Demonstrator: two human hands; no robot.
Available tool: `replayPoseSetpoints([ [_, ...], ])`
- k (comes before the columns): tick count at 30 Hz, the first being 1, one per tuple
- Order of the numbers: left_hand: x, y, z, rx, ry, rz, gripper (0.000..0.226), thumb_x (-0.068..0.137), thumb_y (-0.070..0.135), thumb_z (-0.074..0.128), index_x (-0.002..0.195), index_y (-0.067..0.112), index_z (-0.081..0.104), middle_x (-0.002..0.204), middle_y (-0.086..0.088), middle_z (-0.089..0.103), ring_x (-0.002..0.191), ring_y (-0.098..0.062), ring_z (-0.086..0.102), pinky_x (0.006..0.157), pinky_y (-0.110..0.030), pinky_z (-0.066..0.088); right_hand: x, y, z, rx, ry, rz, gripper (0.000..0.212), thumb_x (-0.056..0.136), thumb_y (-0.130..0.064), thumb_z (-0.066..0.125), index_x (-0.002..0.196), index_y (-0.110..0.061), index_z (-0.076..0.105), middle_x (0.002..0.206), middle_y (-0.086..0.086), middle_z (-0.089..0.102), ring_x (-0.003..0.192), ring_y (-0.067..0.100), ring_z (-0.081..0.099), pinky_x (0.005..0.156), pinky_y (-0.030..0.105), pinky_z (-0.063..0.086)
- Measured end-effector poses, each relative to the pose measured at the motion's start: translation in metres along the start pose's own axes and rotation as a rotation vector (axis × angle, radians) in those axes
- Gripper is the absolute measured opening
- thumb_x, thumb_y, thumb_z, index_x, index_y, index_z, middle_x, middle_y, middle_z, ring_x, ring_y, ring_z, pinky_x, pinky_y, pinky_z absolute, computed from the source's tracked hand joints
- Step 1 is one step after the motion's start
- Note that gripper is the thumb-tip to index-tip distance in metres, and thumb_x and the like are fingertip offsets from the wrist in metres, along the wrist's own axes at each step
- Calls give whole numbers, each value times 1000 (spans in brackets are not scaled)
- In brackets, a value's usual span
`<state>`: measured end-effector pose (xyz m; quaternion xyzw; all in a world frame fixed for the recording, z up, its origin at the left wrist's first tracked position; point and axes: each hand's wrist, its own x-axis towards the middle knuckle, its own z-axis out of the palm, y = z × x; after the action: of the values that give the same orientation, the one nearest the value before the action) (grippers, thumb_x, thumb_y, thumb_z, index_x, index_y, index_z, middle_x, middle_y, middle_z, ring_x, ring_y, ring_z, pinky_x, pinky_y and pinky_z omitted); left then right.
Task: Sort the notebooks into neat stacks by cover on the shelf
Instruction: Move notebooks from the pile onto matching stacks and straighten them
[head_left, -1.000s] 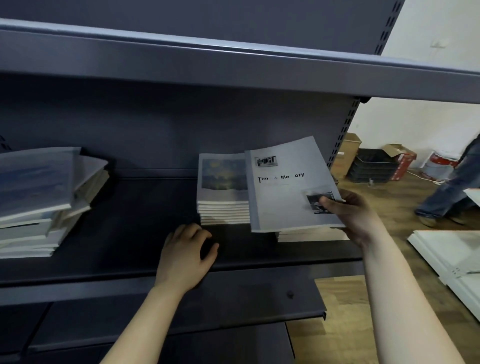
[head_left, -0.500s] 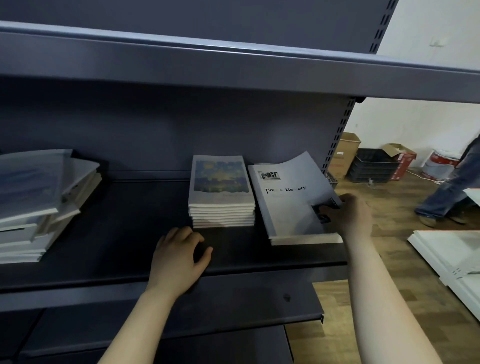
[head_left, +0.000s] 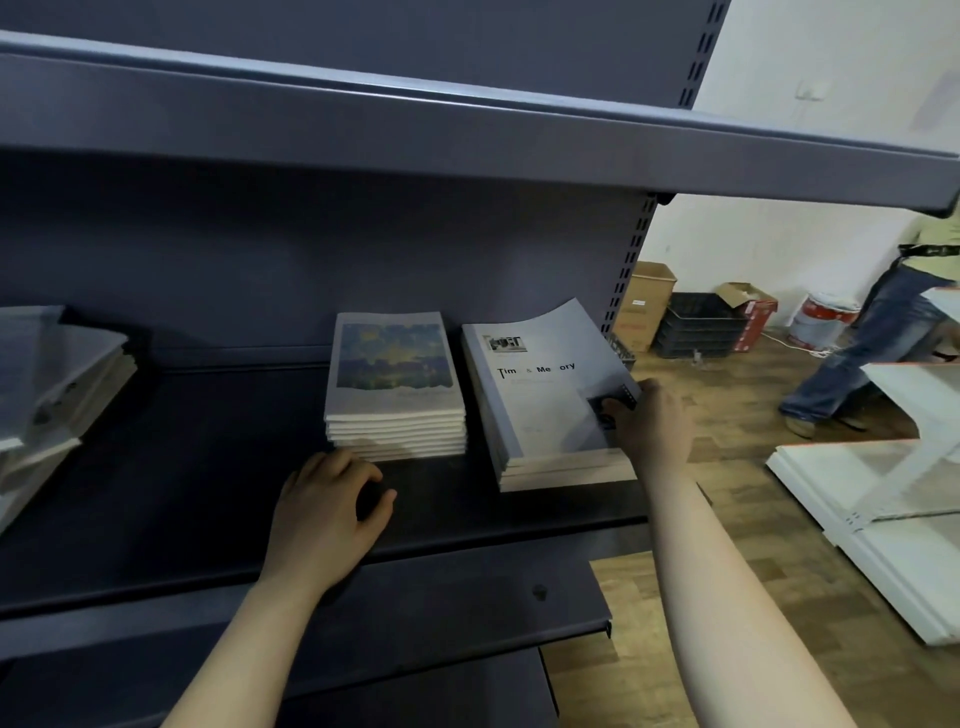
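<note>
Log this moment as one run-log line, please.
right hand: setting grey notebook on right stack | left hand: resting on shelf

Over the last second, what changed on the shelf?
The right hand lowered the grey "Time & Memory" notebook from a raised tilt onto the right stack. Its fingers are still on the right edge, and the far corner still curls up. Unchanged: the left hand resting on the shelf, the painted-cover stack, and the messy pile at far left.
</note>
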<state>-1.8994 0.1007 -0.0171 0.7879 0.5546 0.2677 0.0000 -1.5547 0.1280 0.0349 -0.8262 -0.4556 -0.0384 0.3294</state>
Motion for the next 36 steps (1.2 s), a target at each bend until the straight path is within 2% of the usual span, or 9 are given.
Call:
replayPoseSetpoints([
  [7, -2, -1, 2, 3, 12, 3, 18, 85, 38, 64, 91, 21, 65, 96, 8, 57, 89, -17, 51, 70, -31, 40, -11, 3, -3, -17, 111, -41, 41, 80, -28, 76, 106, -1, 58, 105, 20, 63, 99, 38, 56, 82, 40, 38],
  [9, -2, 0, 1, -3, 10, 4, 20, 86, 38, 61, 92, 20, 66, 96, 7, 57, 89, -17, 51, 70, -32, 40, -16, 5, -4, -14, 131, -55, 30, 83, -28, 72, 102, -7, 65, 107, 18, 63, 99, 38, 54, 78, 38, 38],
  [13, -3, 1, -1, -2, -10, -15, 21, 85, 36, 64, 95, 19, 67, 98, 6, 59, 91, -19, 52, 72, -33, 42, -19, 12, -7, 81, 5, -47, 25, 89, -29, 65, 100, -9, 73, 105, 16, 64, 96, 37, 58, 69, 31, 37],
  [19, -3, 3, -1, -5, -19, -26, 22, 85, 37, 63, 98, 19, 67, 101, 5, 59, 94, -20, 52, 75, -34, 43, -24, 19, -21, 164, -280, -176, 38, 75, -38, 78, 107, -18, 73, 84, -9, 56, 101, 22, 58, 80, 28, 41],
  [22, -3, 3, -1, -10, -14, -28, 22, 86, 38, 62, 97, 20, 67, 100, 6, 59, 93, -19, 51, 75, -33, 42, -26, 23, -25, 239, -401, -160, 55, 68, -36, 85, 117, -17, 67, 103, 1, 56, 103, 22, 58, 89, 33, 46],
  [27, -2, 4, -1, -5, -27, -37, 23, 86, 39, 60, 99, 21, 66, 101, 7, 58, 95, -18, 51, 75, -32, 41, -31, 18, -24, 185, -351, -162, 78, 64, -34, 87, 132, -11, 57, 123, 7, 51, 114, 26, 52, 85, 26, 37],
  [30, -2, 4, -2, -6, -35, -40, 23, 87, 39, 60, 99, 21, 66, 102, 6, 58, 96, -19, 51, 77, -33, 42, -31, 14, -28, 188, -362, -126, 77, 65, -32, 87, 133, -12, 56, 128, 9, 50, 118, 28, 50, 88, 27, 37],
  [33, -3, 3, -5, -10, -50, -37, 22, 88, 36, 59, 101, 20, 66, 103, 7, 58, 97, -19, 51, 77, -33, 42, -33, 5, -34, 117, -390, -135, 70, 65, -30, 86, 129, -15, 61, 125, 10, 56, 121, 30, 48, 100, 38, 41],
  [36, -3, 2, -9, -38, -66, -28, 21, 89, 34, 58, 102, 21, 66, 104, 8, 57, 98, -17, 50, 78, -32, 41, -38, -11, -33, 103, -353, -178, 54, 71, -21, 79, 122, -12, 65, 121, 10, 63, 117, 30, 54, 97, 40, 44],
])
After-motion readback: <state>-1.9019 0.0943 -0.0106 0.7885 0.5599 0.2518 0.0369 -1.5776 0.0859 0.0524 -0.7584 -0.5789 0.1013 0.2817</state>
